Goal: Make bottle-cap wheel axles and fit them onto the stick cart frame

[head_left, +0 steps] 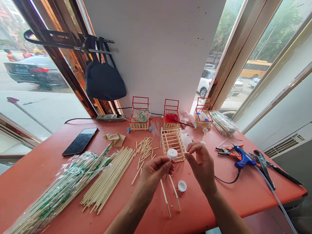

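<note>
Pinched in my left hand (157,170) is a thin stick topped by a round white cap (172,153). My right hand (201,164) is raised just right of the cap, thumb and index finger together; whatever is between them is too small to name. Behind both hands lies a wooden stick frame (173,141). Two jointed sticks (165,196) rest on the red table below my hands, beside another white cap (182,186) lying hollow side up.
Bare sticks (107,177) and wrapped sticks (65,185) lie left, with a phone (80,141) behind. Small carts (140,115) stand along the wall. A blue glue gun (242,157), its cord and pliers (264,167) occupy the right side.
</note>
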Available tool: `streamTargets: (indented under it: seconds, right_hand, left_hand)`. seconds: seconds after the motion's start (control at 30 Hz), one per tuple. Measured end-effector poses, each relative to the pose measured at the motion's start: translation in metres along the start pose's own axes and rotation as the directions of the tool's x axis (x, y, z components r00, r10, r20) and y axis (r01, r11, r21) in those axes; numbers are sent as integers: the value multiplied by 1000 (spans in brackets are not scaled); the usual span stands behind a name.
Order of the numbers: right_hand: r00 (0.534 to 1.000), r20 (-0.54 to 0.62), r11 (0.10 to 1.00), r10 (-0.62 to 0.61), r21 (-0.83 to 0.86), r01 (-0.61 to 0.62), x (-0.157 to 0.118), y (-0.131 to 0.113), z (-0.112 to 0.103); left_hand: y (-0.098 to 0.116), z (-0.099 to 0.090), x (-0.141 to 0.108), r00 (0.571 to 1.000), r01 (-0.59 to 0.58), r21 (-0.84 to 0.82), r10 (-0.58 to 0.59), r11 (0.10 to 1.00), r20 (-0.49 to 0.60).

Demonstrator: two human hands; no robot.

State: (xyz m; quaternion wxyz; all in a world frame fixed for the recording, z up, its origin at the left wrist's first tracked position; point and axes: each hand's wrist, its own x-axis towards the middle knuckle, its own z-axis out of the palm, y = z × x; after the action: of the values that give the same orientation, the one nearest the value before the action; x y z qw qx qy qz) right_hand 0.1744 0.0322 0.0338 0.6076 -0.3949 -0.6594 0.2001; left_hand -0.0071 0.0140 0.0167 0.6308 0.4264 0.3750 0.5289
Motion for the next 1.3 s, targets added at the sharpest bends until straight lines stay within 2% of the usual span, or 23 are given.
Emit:
streamTargets:
  seconds: [0.17, 0.27, 0.4, 0.57, 0.73, 1.0, 1.3]
  right_hand:
    - [985, 70, 986, 160, 33, -163, 2, 5, -5]
    - [977, 87, 979, 194, 39, -198, 4, 3, -10]
    - [964, 133, 972, 232, -63, -225, 0, -5, -19]
    - [951, 188, 958, 244, -198, -206, -16, -10, -28]
    - [952, 218, 952, 215, -266, -154, -35, -5, -28]
    - [958, 238, 959, 161, -269, -94, -49, -2, -20]
    - [959, 231, 966, 164, -234, -109, -53, -6, -13]
  left_hand:
    - [6, -4, 1, 999, -27, -81, 23, 996, -40]
    - [9, -6, 1, 997, -34, -84, 28, 996, -69]
    - [11, -10, 0, 993, -52, -106, 40, 993, -107]
    - [12, -11, 0, 992, -59, -102, 47, 993, -120]
    - [12, -12, 1, 991, -67, -86, 55, 994, -126]
    - [16, -9, 0, 988, -61, -94, 47, 994, -146]
    - [19, -7, -3, 989, -75, -55, 67, 996, -130]
